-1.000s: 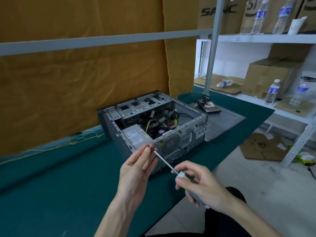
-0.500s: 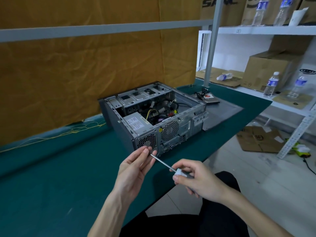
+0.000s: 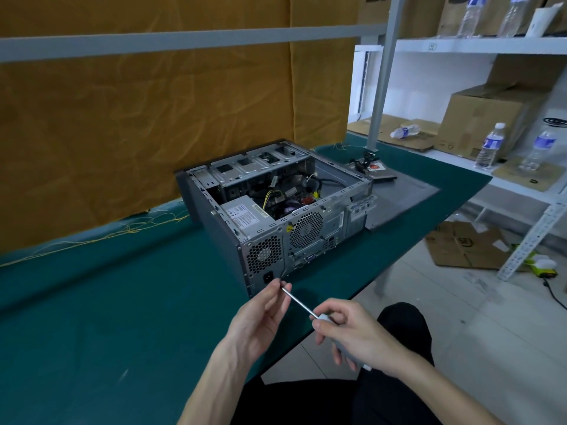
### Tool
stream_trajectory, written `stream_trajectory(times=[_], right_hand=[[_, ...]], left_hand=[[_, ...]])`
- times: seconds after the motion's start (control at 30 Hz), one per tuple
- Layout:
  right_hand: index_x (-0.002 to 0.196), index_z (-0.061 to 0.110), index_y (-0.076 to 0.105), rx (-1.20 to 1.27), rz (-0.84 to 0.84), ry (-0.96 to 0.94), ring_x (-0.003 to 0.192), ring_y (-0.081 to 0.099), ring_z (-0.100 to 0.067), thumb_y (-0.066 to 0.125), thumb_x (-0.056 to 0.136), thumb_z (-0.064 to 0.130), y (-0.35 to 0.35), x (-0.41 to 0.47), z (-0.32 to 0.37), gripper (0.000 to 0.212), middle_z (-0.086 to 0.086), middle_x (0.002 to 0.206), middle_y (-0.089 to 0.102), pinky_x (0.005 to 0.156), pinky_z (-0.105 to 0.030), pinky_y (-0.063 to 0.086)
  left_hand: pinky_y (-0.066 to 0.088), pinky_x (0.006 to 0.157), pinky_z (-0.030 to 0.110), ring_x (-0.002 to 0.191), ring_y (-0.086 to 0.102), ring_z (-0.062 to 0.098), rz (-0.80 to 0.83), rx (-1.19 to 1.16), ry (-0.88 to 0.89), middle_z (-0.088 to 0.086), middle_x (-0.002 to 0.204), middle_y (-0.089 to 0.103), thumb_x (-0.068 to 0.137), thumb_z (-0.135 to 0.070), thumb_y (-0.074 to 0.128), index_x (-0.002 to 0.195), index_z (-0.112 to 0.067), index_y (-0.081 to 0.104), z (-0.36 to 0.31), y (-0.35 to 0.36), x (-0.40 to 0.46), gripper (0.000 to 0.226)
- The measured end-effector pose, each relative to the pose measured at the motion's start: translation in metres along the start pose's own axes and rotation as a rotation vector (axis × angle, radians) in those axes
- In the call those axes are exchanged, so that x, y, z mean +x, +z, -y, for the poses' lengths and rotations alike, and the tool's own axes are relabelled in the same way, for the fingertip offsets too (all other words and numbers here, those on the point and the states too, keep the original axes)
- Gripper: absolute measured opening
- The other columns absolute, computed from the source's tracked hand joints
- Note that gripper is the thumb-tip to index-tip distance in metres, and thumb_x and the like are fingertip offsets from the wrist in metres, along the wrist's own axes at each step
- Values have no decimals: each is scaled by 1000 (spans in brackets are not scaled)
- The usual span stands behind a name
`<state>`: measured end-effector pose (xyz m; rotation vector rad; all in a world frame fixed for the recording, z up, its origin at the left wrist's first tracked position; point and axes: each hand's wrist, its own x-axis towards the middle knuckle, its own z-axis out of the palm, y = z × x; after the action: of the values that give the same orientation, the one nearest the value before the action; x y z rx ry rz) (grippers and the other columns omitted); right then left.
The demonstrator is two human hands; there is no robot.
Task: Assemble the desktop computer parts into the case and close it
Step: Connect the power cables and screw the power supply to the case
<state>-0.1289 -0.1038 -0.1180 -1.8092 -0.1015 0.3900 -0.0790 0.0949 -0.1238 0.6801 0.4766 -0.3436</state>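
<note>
From the head camera we are looking down at a table (image 3: 101,317) covered in dark green cloth, with an ochre fabric backdrop (image 3: 147,124) hanging behind it under a grey rail. The computer case (image 3: 276,210) is lying on its side near the table's front edge, open side up, its rear fans facing us; the grey side panel (image 3: 402,200) is lying flat just beside it, with a hard drive (image 3: 379,172) resting at the panel's far end. Our right hand (image 3: 356,335) is curling round the handle of a screwdriver (image 3: 299,304), and our left hand (image 3: 264,314) is pinching its tip between the fingertips, just in front of the case. To the right we are seeing white shelving (image 3: 478,44) carrying cardboard boxes (image 3: 481,118) and water bottles (image 3: 491,145), and flattened cardboard (image 3: 463,246) lying on the pale tiled floor.
</note>
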Motion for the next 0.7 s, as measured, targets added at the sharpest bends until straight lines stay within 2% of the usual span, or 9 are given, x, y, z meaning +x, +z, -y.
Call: stream_trajectory(times=[0.13, 0.3, 0.5, 0.7], right_hand=[[101, 19, 65, 7, -82, 103, 50, 61, -23, 64, 98, 25, 6, 8, -9, 7, -5, 83, 73, 36, -23, 38], [102, 17, 65, 17, -146, 157, 49, 62, -23, 63, 99, 25, 10, 20, -14, 9, -6, 80, 73, 36, -24, 38], [102, 11, 64, 69, -153, 219, 46, 60, -22, 61, 101, 23, 15, 34, -5, 12, -9, 79, 73, 37, -23, 36], [104, 8, 64, 88, -169, 238, 46, 57, -22, 63, 100, 22, 15, 38, 1, 14, -12, 80, 71, 37, -22, 35]], left_hand=[[62, 64, 27, 89, 76, 25, -31, 20, -3, 22, 101, 75, 97, 4, 59, 116, 11, 64, 11, 6, 16, 21], [61, 70, 29, 84, 76, 23, -36, 118, 19, 21, 95, 75, 97, 6, 56, 104, 9, 65, 16, 12, 25, 12], [57, 84, 34, 96, 70, 31, -90, 160, 77, 26, 96, 71, 95, 11, 55, 95, 10, 66, 19, 17, 29, 10], [57, 85, 36, 97, 70, 32, -92, 181, 85, 27, 105, 70, 95, 14, 55, 106, 9, 62, 20, 15, 32, 14]])
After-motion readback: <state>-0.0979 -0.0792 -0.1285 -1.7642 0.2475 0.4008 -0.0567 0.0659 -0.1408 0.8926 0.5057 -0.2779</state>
